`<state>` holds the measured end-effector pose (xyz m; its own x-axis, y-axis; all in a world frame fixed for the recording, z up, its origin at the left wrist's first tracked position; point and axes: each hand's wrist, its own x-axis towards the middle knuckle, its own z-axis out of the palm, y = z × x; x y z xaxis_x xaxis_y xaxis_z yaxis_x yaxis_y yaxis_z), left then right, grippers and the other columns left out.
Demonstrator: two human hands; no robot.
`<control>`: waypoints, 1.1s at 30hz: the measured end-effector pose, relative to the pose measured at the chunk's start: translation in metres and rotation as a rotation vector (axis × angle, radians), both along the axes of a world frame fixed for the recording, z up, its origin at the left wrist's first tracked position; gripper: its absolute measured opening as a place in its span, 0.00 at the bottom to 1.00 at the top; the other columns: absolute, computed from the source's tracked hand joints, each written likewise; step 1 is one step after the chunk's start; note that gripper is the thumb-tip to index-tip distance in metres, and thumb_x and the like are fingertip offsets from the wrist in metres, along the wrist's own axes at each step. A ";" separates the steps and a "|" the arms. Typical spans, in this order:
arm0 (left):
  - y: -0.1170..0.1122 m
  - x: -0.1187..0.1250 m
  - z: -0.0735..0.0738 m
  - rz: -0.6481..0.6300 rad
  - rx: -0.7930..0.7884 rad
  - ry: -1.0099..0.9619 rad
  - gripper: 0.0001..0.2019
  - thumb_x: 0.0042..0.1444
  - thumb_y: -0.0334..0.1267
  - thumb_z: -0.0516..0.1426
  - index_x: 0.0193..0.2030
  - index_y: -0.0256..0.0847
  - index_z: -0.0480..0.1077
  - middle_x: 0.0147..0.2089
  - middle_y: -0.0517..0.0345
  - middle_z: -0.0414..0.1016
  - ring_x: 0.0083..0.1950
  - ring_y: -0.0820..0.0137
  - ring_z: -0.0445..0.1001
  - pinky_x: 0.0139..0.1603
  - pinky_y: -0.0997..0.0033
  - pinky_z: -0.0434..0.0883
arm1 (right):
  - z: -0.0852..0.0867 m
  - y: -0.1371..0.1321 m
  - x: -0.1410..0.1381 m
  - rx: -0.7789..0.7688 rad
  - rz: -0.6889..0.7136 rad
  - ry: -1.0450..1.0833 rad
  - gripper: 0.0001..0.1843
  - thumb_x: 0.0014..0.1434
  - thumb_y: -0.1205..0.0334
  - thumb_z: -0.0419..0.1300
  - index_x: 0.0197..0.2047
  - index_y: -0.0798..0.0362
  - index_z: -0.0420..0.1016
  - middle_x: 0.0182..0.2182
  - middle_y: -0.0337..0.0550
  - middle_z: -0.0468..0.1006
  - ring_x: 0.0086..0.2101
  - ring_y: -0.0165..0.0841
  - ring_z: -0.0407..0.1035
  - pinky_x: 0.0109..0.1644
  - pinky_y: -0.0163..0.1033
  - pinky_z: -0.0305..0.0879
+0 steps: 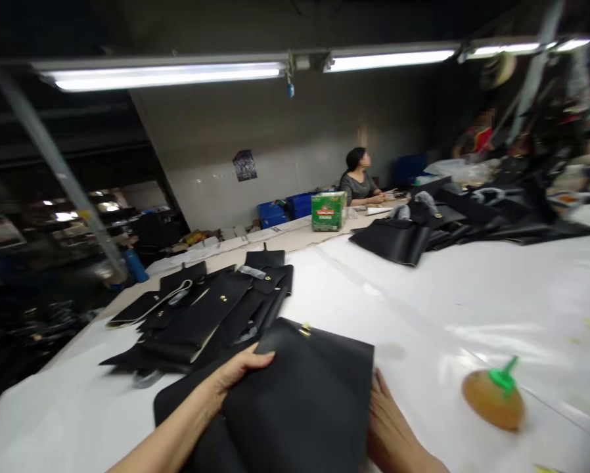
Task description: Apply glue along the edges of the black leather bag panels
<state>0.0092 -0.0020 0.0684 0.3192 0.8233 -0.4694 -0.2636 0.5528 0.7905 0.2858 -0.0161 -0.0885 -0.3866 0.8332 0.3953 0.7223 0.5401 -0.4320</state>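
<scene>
Close in front of me is a black leather bag piece [305, 394] with a small gold clasp [305, 330] near its top edge. My left hand [240, 371] grips its left side, thumb lying on top and the other fingers hidden beneath. At the right edge my right hand [386, 420] holds the same piece, its fingers mostly behind the leather. Just beyond my left hand lies a heap of similar black bag pieces [211, 305], several with gold clasps. To the right, an amber glue bottle [492, 401] with a green nozzle rests on the white table.
The white table [344, 289] stretches away to both sides. A second pile of black pieces [398, 240] lies at the back right. A green box [327, 211] stands near the far edge, where a person [359, 180] sits. Another person [479, 138] is farther right.
</scene>
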 end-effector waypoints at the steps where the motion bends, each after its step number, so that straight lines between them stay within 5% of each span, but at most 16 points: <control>1: 0.001 0.002 0.001 0.019 -0.007 0.012 0.24 0.49 0.30 0.62 0.55 0.33 0.66 0.38 0.48 0.81 0.36 0.60 0.80 0.41 0.63 0.75 | 0.009 -0.004 -0.001 -0.077 -0.010 -0.046 0.40 0.52 0.74 0.51 0.67 0.42 0.53 0.66 0.42 0.55 0.65 0.48 0.45 0.64 0.67 0.39; 4: 0.003 0.009 0.003 0.139 -0.063 0.152 0.35 0.48 0.27 0.63 0.63 0.32 0.55 0.34 0.48 0.82 0.34 0.56 0.80 0.38 0.61 0.76 | 0.034 -0.017 0.007 -0.216 -0.059 -0.014 0.42 0.54 0.74 0.48 0.70 0.45 0.42 0.69 0.41 0.44 0.66 0.41 0.38 0.66 0.61 0.38; 7: 0.003 0.014 0.008 0.173 -0.106 0.219 0.42 0.46 0.25 0.63 0.67 0.30 0.49 0.32 0.48 0.82 0.35 0.54 0.81 0.36 0.62 0.77 | 0.047 -0.038 0.042 -0.187 -0.187 0.180 0.28 0.62 0.64 0.49 0.66 0.48 0.56 0.65 0.46 0.58 0.63 0.40 0.51 0.65 0.53 0.50; 9: -0.001 0.017 0.013 0.203 -0.124 0.230 0.43 0.46 0.23 0.63 0.68 0.28 0.47 0.30 0.48 0.82 0.36 0.54 0.81 0.35 0.63 0.77 | 0.048 -0.055 0.076 -0.112 -0.441 0.352 0.16 0.64 0.57 0.49 0.52 0.50 0.68 0.51 0.50 0.73 0.52 0.40 0.68 0.56 0.48 0.65; 11: -0.004 0.019 0.017 0.241 -0.128 0.244 0.43 0.47 0.22 0.62 0.68 0.29 0.46 0.30 0.48 0.82 0.34 0.54 0.81 0.33 0.63 0.78 | 0.042 -0.067 0.114 -0.039 -0.761 0.448 0.14 0.62 0.49 0.50 0.38 0.50 0.68 0.37 0.48 0.76 0.38 0.41 0.73 0.44 0.46 0.71; 14: -0.004 0.020 0.018 0.284 -0.124 0.260 0.42 0.48 0.21 0.60 0.68 0.32 0.46 0.30 0.49 0.82 0.31 0.56 0.81 0.31 0.63 0.78 | 0.026 -0.069 0.157 0.022 -1.017 0.360 0.25 0.51 0.39 0.57 0.41 0.51 0.64 0.41 0.53 0.73 0.44 0.50 0.69 0.47 0.54 0.67; 18: 0.001 0.018 0.010 0.268 -0.136 0.247 0.40 0.48 0.22 0.61 0.67 0.32 0.50 0.32 0.46 0.82 0.34 0.53 0.81 0.34 0.59 0.78 | 0.010 -0.047 0.172 -0.143 -0.901 0.386 0.40 0.43 0.44 0.64 0.55 0.52 0.56 0.54 0.56 0.67 0.55 0.54 0.60 0.59 0.58 0.54; 23: 0.005 0.014 0.006 0.233 -0.126 0.237 0.39 0.48 0.24 0.62 0.66 0.33 0.51 0.35 0.44 0.82 0.36 0.52 0.81 0.37 0.56 0.78 | 0.012 -0.022 0.170 -0.240 -0.800 0.488 0.33 0.44 0.45 0.64 0.49 0.50 0.59 0.47 0.52 0.72 0.50 0.53 0.66 0.55 0.58 0.59; 29: 0.002 0.017 0.013 0.233 -0.140 0.210 0.38 0.45 0.25 0.64 0.64 0.34 0.56 0.36 0.45 0.82 0.38 0.50 0.80 0.37 0.57 0.78 | 0.042 -0.024 0.171 -0.300 -0.577 0.734 0.25 0.57 0.44 0.55 0.53 0.47 0.59 0.46 0.45 0.73 0.45 0.43 0.71 0.47 0.45 0.68; 33: 0.005 0.021 0.015 0.224 -0.150 0.212 0.37 0.46 0.26 0.64 0.63 0.32 0.57 0.36 0.44 0.82 0.38 0.49 0.80 0.38 0.55 0.77 | 0.067 -0.027 0.169 -0.478 -0.443 0.929 0.28 0.53 0.48 0.63 0.53 0.46 0.59 0.40 0.42 0.75 0.38 0.40 0.72 0.40 0.42 0.67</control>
